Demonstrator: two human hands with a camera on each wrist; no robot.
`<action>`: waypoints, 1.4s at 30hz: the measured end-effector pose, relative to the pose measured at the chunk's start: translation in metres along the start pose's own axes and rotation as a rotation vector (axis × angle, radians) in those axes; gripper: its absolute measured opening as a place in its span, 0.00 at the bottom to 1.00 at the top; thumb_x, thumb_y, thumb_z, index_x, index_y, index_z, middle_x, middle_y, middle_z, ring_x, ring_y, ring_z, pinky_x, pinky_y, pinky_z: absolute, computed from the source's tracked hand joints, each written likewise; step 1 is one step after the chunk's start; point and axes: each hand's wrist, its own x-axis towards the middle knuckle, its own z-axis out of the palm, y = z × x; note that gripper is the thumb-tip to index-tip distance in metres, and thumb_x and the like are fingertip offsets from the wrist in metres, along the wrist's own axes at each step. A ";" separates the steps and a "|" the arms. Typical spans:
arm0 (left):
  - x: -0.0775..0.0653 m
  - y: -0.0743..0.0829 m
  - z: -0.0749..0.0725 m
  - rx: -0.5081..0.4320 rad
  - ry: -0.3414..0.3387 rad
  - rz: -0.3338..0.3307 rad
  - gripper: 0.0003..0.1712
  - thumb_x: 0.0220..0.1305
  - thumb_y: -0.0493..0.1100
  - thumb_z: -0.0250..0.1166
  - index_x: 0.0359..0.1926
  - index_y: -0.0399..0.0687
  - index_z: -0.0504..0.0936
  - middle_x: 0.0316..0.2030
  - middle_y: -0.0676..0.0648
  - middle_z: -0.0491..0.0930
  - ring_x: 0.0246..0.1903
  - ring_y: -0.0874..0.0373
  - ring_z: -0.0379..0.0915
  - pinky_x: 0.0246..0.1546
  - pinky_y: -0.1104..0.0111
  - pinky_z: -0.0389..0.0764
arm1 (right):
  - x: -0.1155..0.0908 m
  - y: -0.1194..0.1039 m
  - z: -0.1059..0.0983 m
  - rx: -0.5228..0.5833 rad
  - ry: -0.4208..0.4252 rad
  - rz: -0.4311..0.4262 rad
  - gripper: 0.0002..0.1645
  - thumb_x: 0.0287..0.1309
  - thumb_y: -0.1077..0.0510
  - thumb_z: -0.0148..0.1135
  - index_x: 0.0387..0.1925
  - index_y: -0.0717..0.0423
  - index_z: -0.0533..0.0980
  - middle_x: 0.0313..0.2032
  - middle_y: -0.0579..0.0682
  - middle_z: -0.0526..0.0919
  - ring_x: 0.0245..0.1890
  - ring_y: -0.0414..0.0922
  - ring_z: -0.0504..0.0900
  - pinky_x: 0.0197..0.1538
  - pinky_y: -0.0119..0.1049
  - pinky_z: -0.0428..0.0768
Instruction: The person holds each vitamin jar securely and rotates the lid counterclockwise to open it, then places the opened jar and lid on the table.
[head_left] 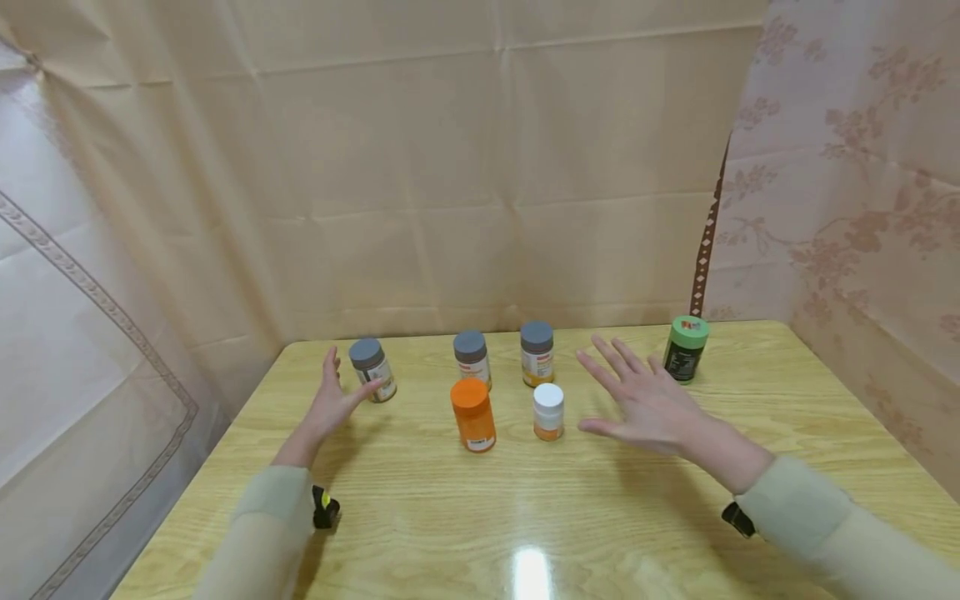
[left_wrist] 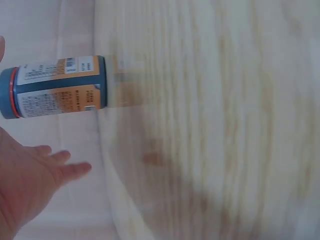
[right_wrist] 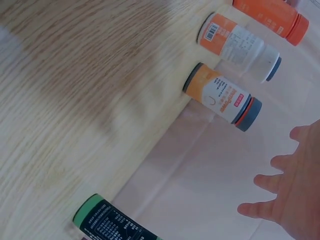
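My left hand (head_left: 327, 407) hovers by a grey-lidded bottle (head_left: 366, 354) at the table's left, its fingers and thumb spread around it. In the head view the thumb overlaps the bottle; in the left wrist view the label of that bottle (left_wrist: 60, 86) shows, with space between it and the hand (left_wrist: 27, 185). On the other side, my right hand (head_left: 647, 408) is raised with fingers spread and nothing in it. It is between a small white-capped bottle (head_left: 548, 414) and a black jar with a green lid (head_left: 686, 350).
An orange bottle (head_left: 474, 421) stands mid-table, in front of a grey-lidded bottle (head_left: 471, 350). Another grey-lidded bottle (head_left: 537, 354) is to its right. A beige cloth (head_left: 465, 183) hangs behind the wooden table (head_left: 420, 517), with patterned cloth (head_left: 862, 208) at the right.
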 end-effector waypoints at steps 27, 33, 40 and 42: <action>0.033 -0.012 0.022 -0.268 0.003 -0.048 0.49 0.64 0.33 0.64 0.71 0.36 0.36 0.67 0.25 0.55 0.68 0.33 0.50 0.67 0.47 0.51 | 0.014 -0.014 0.012 0.079 0.000 -0.044 0.53 0.60 0.31 0.56 0.76 0.47 0.47 0.75 0.58 0.45 0.72 0.61 0.47 0.63 0.68 0.53; 0.030 -0.011 0.023 -0.270 0.007 -0.017 0.44 0.66 0.30 0.60 0.70 0.34 0.39 0.66 0.24 0.54 0.68 0.32 0.49 0.66 0.47 0.54 | 0.018 -0.018 0.010 0.082 -0.003 -0.050 0.53 0.60 0.28 0.53 0.77 0.45 0.46 0.75 0.56 0.44 0.73 0.59 0.46 0.64 0.66 0.53; 0.026 -0.012 0.021 -0.243 -0.015 0.026 0.40 0.67 0.30 0.59 0.68 0.34 0.41 0.67 0.25 0.54 0.68 0.33 0.48 0.67 0.47 0.53 | 0.023 -0.024 0.006 0.125 -0.014 -0.070 0.53 0.60 0.28 0.53 0.77 0.47 0.47 0.75 0.56 0.44 0.72 0.59 0.47 0.65 0.64 0.53; 0.023 -0.011 0.020 -0.228 -0.022 0.046 0.39 0.67 0.31 0.60 0.67 0.34 0.43 0.66 0.25 0.56 0.67 0.33 0.50 0.66 0.47 0.54 | 0.024 -0.025 0.003 0.135 -0.020 -0.072 0.53 0.60 0.28 0.52 0.77 0.47 0.46 0.75 0.55 0.43 0.73 0.59 0.46 0.66 0.64 0.53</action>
